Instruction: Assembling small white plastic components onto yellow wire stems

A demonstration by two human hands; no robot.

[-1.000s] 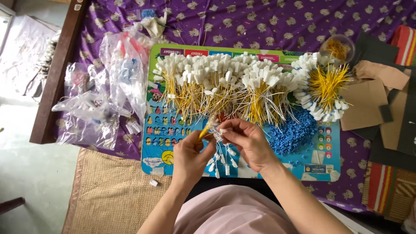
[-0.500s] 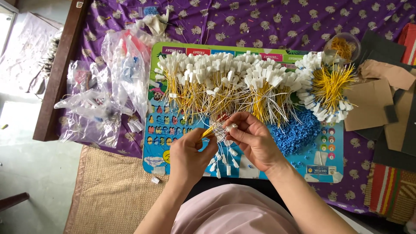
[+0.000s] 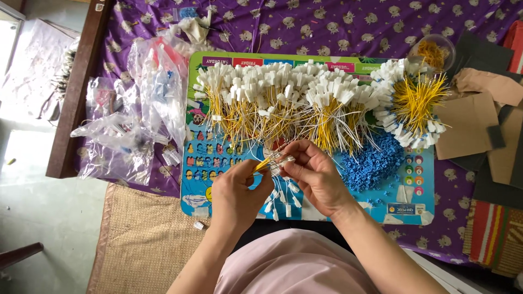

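Left hand (image 3: 235, 196) pinches yellow wire (image 3: 262, 164); right hand (image 3: 315, 177) pinches white connector (image 3: 281, 161), over colourful board (image 3: 419, 209); purple cloth (image 3: 305, 22); blue beads (image 3: 376, 160); woven mat (image 3: 139, 245); pale floor (image 3: 38, 212).

Small bundle of yellow wires (image 3: 265, 162) with white plastic connectors (image 3: 280, 161), pinched at both ends between fingertips of left hand (image 3: 235, 197) and right hand (image 3: 316, 177), held roughly level, just above loose white connectors (image 3: 283, 201) on colourful board.
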